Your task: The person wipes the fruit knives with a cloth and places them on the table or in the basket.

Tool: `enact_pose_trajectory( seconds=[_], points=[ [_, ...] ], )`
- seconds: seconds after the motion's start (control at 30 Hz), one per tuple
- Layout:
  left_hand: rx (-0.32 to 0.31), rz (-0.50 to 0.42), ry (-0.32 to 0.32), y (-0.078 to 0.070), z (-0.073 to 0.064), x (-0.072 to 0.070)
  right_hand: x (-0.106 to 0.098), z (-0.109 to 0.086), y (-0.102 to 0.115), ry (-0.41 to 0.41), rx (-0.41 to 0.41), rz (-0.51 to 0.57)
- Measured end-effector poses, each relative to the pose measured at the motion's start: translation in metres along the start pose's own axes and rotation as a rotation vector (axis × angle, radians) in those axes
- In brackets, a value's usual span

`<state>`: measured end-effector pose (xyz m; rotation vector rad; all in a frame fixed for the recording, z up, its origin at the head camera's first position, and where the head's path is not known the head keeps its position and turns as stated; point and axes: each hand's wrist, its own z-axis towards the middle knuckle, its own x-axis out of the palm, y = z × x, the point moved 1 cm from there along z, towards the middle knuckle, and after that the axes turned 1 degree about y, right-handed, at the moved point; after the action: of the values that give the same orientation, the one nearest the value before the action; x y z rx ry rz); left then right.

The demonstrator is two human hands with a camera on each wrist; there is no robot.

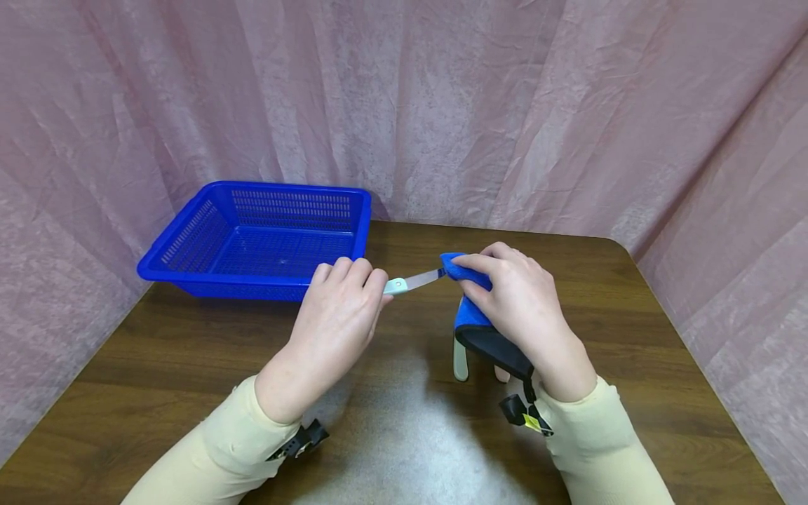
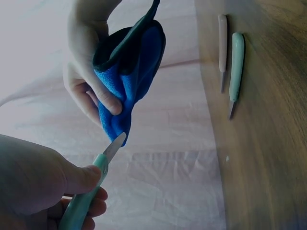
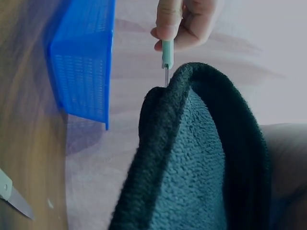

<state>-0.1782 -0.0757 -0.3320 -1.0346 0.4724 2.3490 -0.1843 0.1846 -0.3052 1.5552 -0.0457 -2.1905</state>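
"Fingers of the left hand (image 1: 337,308)?"

"Curled round a mint-handled paring knife (image 1: 397,285), raised above the desk (image 1: 398,372) near a blue basket (image 1: 227,279)."

"And the right hand (image 1: 524,301)?"

"Pinching a black-edged blue cloth (image 1: 472,314) at the knife's tip."

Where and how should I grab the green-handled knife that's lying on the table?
Take the green-handled knife by its rounded handle, probably best from the near side: that end points toward the wearer, while the pointed blade faces away.
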Motion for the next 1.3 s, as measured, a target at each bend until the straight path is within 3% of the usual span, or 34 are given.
enact_pose_trajectory(
  seconds=[0.37,0.83,1.3],
  points=[
    [-0.002,-0.002,0.007,0.000,0.000,0.000,-0.005,-0.001,-0.001,-0.011,0.035,-0.005],
    [0.001,0.010,0.020,-0.001,0.001,-0.001,0.003,-0.008,0.024,-0.053,-0.155,0.040],
    [0.004,0.007,0.040,-0.003,0.001,-0.001,0.007,-0.012,0.035,-0.062,-0.221,0.039]
  ],
)
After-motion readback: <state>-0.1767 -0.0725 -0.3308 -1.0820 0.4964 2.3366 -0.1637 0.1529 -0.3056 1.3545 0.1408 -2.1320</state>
